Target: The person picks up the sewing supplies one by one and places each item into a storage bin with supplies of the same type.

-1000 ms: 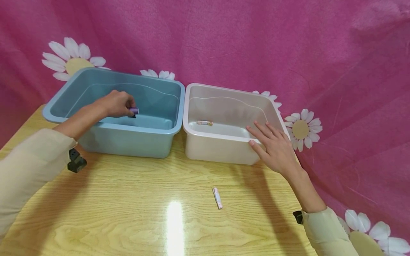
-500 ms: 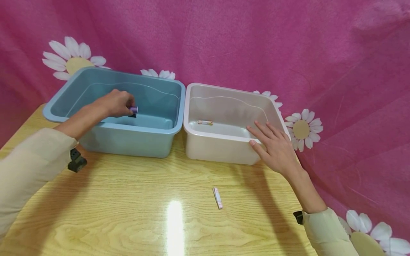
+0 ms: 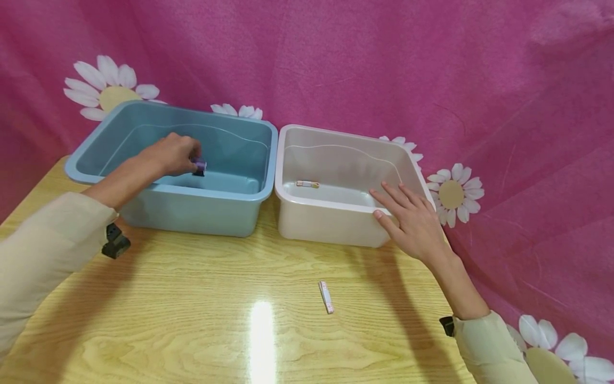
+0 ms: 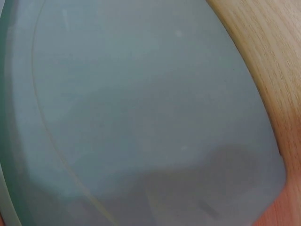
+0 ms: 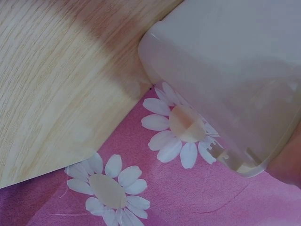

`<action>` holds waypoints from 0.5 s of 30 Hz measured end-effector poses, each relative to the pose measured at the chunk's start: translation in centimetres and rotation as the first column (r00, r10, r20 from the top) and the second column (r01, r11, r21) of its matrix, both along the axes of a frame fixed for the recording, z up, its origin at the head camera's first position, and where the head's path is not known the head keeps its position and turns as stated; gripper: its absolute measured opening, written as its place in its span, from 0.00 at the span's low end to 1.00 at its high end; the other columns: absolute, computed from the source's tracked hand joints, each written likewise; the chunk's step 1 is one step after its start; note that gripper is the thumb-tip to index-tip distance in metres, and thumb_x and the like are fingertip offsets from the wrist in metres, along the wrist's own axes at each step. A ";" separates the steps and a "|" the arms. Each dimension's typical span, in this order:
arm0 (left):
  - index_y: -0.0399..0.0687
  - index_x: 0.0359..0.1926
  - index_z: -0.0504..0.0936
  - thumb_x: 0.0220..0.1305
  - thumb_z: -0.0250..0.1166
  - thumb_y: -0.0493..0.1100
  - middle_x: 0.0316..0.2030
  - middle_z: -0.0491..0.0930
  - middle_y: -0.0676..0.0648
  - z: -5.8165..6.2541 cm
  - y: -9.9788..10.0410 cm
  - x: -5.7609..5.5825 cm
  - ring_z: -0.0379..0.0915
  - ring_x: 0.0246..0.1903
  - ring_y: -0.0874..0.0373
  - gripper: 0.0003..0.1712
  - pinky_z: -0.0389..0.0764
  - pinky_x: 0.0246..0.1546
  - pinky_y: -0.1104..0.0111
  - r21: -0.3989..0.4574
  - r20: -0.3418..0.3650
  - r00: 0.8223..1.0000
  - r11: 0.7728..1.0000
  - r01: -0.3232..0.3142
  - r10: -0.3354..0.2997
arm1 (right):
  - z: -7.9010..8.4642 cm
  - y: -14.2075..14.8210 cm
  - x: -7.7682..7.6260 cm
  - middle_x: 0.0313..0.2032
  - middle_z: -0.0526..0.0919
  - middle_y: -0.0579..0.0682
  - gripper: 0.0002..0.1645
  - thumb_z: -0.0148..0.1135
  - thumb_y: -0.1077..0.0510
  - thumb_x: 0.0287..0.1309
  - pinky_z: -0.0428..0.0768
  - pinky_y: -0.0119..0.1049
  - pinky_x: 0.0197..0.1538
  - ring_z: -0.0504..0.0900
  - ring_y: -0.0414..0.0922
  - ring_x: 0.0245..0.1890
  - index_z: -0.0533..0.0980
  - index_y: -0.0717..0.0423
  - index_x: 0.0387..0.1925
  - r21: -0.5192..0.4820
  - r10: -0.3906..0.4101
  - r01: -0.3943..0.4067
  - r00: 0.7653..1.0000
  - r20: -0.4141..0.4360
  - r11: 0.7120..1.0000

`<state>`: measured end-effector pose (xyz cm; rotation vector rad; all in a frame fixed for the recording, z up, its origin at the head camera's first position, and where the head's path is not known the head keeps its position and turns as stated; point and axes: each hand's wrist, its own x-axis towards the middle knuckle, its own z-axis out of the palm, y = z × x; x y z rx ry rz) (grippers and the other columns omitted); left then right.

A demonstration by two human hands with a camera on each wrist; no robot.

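My left hand (image 3: 172,154) reaches over the near rim of the blue bin (image 3: 192,213) and pinches a small purple cylinder (image 3: 200,166) with a pale end. Something black (image 3: 199,173) shows just under the cylinder, below the fingertips; its kind is unclear. Fingers spread, my right hand (image 3: 413,226) lies over the near right corner of the beige bin (image 3: 326,224). In the right wrist view, part of that hand (image 5: 288,157) shows at the bin's rim. Only the blue bin's wall (image 4: 141,94) and some table appear in the left wrist view, the left hand being out of it.
Both bins stand side by side at the table's back, before a pink flowered cloth (image 3: 345,64). A small pale strip with coloured ends (image 3: 307,184) lies inside the beige bin. Another white strip with reddish marks (image 3: 325,297) lies on the wooden table (image 3: 192,320).
The purple cylinder has shifted very slightly left in my left hand's fingers, and a bit more of the black thing shows beneath it. My right hand stays in place.
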<state>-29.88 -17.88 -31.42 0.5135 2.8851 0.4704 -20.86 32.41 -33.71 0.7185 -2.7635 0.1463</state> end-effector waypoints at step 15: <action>0.28 0.60 0.70 0.67 0.62 0.33 0.53 0.75 0.26 0.7 0.3 1.2 0.73 0.53 0.32 0.23 0.74 0.51 0.42 0.082 -0.044 0.999 0.997 0.008 -0.005 | 0.1 0.0 0.0 0.74 0.62 0.47 0.31 0.47 0.39 0.73 0.59 0.64 0.65 0.56 0.57 0.73 0.66 0.38 0.73 0.004 0.001 -0.001 1.000 0.009 1.000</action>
